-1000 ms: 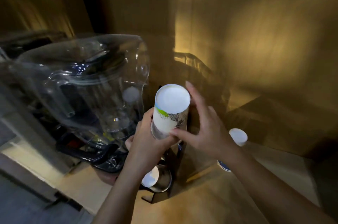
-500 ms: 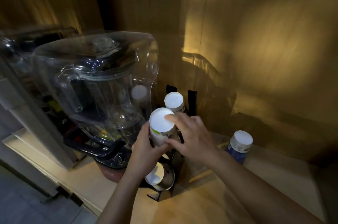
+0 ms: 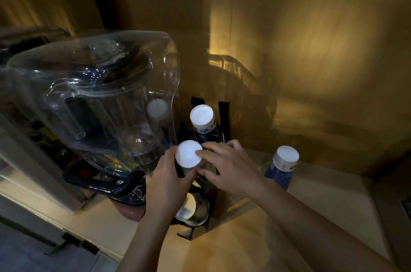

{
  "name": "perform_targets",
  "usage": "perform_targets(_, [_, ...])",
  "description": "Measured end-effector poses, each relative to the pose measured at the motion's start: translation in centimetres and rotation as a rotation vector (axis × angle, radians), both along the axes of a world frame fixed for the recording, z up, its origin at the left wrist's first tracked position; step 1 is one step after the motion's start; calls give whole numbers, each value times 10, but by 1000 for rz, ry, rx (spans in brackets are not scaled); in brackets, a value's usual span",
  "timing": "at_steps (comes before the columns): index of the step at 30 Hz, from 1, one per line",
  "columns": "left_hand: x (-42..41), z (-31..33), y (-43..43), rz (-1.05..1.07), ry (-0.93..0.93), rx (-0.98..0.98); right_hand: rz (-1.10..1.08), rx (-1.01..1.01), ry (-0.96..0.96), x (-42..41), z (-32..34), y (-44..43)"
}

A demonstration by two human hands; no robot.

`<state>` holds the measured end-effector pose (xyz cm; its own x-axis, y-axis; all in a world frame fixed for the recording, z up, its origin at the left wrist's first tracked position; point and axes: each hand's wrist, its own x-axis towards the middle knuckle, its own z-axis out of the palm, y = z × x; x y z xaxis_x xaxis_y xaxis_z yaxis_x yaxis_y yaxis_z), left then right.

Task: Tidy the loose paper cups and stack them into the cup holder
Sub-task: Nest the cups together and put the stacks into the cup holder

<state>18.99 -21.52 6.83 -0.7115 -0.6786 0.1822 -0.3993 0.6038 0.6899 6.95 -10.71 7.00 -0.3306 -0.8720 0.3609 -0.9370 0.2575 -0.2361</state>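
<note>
Head view: inverted paper cup (image 3: 188, 153) is held upright over cup holder (image 3: 223, 116).
Grip: left hand (image 3: 165, 179) and right hand (image 3: 231, 168) are closed around it.

cup holder (image 3: 223, 116) base: hidden by hands | forearms: cut off

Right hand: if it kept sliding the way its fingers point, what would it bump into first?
The right hand points leftward; its fingertips already touch the upside-down paper cup. Beyond that, probably the blender's clear cover, though depth is unclear.
</note>
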Motion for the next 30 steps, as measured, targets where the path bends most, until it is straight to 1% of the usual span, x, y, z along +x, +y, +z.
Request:
perform_targets(4, [-5, 14, 8, 1, -13, -118, -45, -94, -103, -10, 3, 14])
perform_targets(8, [-22, 21, 23, -22, 34, -309, -148, -124, -86, -26, 5, 34])
perform_targets(12, [-49, 21, 50, -130, 47, -270, -272, -131, -102, -43, 1, 60])
perform_targets(16, [-73, 16, 83, -65, 59, -379, -445, -119, -143, -62, -13, 88])
perform_targets(19, [-87, 12, 94, -56, 160, -386, -568, -97, -203, -74, -28, 107])
perform_targets(22, [-100, 4, 102, -209, 188, -304, -644, -95, -270, -85, -41, 121])
perform_targets(25, [-124, -13, 112, -374, 49, -152, -689, -89, -332, -98, -51, 128])
perform_targets(26, [-135, -24, 115, -430, -25, -71, -704, -80, -348, -102, -53, 130])
perform_targets(28, [-156, -44, 121, -501, -115, 225, -727, -60, -397, -111, -58, 133])
perform_targets(29, [-163, -55, 123, -518, -127, 318, -734, -48, -429, -115, -61, 133])
perform_targets(30, [-168, -66, 124, -519, -129, 341, -737, -31, -463, -119, -65, 134])
